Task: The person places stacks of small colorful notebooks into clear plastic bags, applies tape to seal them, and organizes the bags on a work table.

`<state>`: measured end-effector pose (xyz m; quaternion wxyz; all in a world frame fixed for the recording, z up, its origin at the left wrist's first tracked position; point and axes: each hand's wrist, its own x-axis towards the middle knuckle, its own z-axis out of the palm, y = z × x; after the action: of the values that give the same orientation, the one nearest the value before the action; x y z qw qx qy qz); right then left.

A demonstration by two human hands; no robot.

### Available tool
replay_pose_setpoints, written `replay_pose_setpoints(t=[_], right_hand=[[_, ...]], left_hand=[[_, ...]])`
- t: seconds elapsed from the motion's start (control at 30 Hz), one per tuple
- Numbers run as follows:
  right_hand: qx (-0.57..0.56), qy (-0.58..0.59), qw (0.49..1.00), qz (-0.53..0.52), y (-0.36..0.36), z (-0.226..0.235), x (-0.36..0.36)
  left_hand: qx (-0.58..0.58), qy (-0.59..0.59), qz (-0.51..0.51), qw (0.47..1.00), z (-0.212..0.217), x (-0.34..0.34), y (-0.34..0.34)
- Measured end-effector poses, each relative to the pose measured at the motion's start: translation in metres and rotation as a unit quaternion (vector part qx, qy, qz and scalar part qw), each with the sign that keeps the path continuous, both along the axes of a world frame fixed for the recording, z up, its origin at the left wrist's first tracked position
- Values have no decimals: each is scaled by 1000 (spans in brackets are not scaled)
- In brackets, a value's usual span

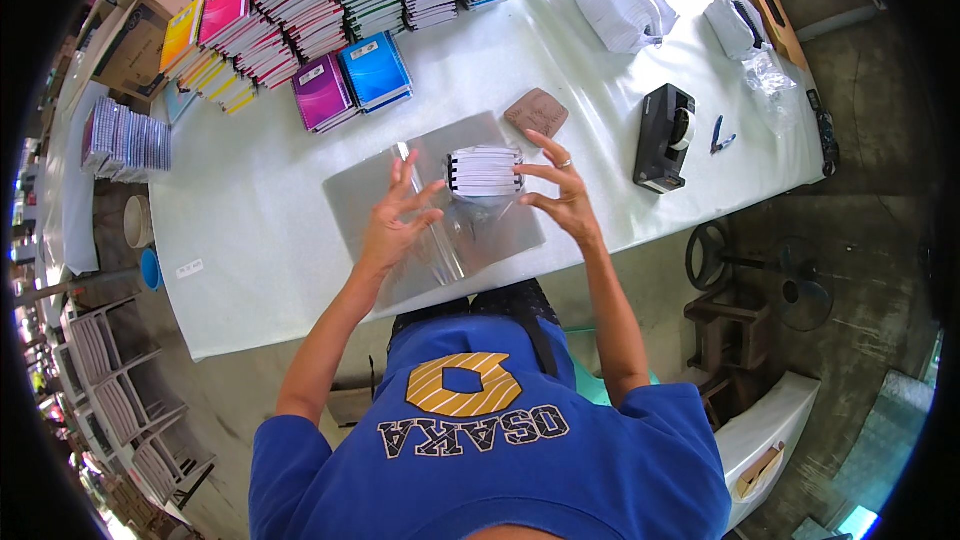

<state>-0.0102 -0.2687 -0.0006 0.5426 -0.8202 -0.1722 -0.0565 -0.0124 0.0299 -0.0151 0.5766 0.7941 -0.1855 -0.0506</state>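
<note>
Notebook stack (485, 172) sits on the clear plastic sheets (500, 235) on the desk (250, 240), right between left hand (392, 220) and right hand (568, 205)! Looks like a wrapping step, plastic to go round the stack; the next move seems to call for drawing it up snug and pinning it there. Left hand spreads wide, fingertips just beside the stack's left end. Right hand spreads too, thumb and fingers at the right end; whether they touch, I can't tell.
</note>
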Motion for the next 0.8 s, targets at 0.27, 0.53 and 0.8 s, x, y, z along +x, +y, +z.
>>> replay_pose_setpoints(t=[0.27, 0.53, 0.8], right_hand=[[-56, -7, 997, -44, 28, -14, -11], [-23, -78, 996, 38, 25, 20, 4], [24, -68, 997, 26, 14, 65, 50]], left_hand=[[18, -73, -67, 995, -5, 29, -19], [21, -93, -108, 990, 1, 39, -16], [63, -118, -124, 983, -11, 43, -11]])
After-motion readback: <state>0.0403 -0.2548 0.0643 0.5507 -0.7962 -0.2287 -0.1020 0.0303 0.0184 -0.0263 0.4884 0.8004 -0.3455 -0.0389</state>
